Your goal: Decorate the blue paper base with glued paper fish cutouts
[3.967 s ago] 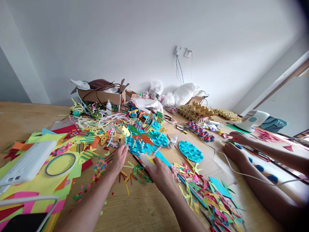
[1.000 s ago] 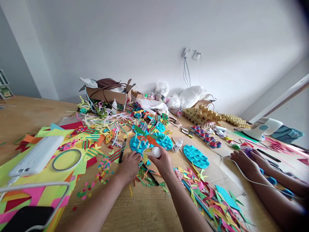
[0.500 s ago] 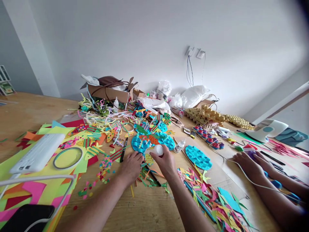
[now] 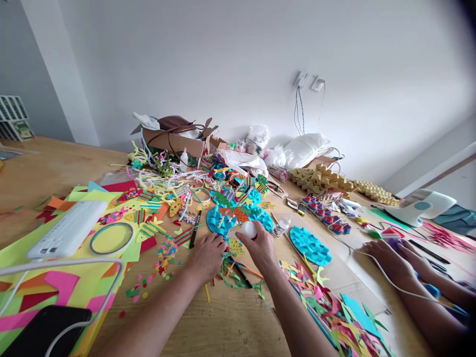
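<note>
My right hand (image 4: 262, 250) is wrapped round a white squeeze glue bottle (image 4: 247, 229), tipped over with its round base toward me. The bottle's nozzle points left, toward my left hand (image 4: 208, 254), whose fingers are bent and pressed together low over the table. What those fingertips hold, if anything, is hidden. Just below the bottle, between both hands, lies a dotted yellow paper cutout (image 4: 235, 246). Blue-painted egg-carton pieces (image 4: 215, 220) sit right behind my hands, with an orange dotted paper fish (image 4: 240, 214) on them.
Another glue bottle (image 4: 281, 226) and a blue oval carton piece (image 4: 310, 246) stand to the right. Paper scraps (image 4: 349, 325) cover the front right. A power bank (image 4: 67, 229) and phone (image 4: 46, 331) lie left on coloured paper. A co-worker's hands (image 4: 390, 258) work at far right, near a white cable.
The whole view has shifted slightly, so things appear a little further right. My hands keep nearly the same pose, with the glue bottle still in my right hand.
</note>
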The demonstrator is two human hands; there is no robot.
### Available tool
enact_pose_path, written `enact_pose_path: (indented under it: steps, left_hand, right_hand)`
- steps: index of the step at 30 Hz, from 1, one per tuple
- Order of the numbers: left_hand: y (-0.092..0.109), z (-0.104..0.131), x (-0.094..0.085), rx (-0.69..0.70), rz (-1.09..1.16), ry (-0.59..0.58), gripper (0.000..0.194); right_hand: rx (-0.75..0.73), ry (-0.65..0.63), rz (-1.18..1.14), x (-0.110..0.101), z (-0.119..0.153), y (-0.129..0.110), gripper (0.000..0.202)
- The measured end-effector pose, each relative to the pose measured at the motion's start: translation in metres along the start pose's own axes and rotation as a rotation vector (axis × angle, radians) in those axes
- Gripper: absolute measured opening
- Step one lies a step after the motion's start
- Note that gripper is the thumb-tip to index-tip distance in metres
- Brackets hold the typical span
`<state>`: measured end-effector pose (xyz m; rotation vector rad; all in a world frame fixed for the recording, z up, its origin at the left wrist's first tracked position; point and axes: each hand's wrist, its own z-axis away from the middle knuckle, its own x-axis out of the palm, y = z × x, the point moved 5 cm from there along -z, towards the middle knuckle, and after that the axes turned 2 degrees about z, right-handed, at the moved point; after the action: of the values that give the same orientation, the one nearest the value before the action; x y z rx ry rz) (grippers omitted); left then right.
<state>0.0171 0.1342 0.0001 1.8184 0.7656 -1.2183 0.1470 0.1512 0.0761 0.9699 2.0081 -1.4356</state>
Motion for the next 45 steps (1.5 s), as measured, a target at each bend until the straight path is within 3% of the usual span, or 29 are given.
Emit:
enact_pose_path:
  steps: [11, 45]
  left_hand:
    - [0.0002, 0.0001, 0.0024, 0.019, 0.008, -0.021, 0.034]
    - [0.0008, 0.0003, 0.0011, 0.022, -0.006, 0.02, 0.025]
  right_hand:
    - [-0.028, 0.013, 0.009, 0.0039, -0.005, -0.0025, 0.024]
    - [-0.032, 0.039, 0.017, 0.0019, -0.0046, -0.004, 0.023]
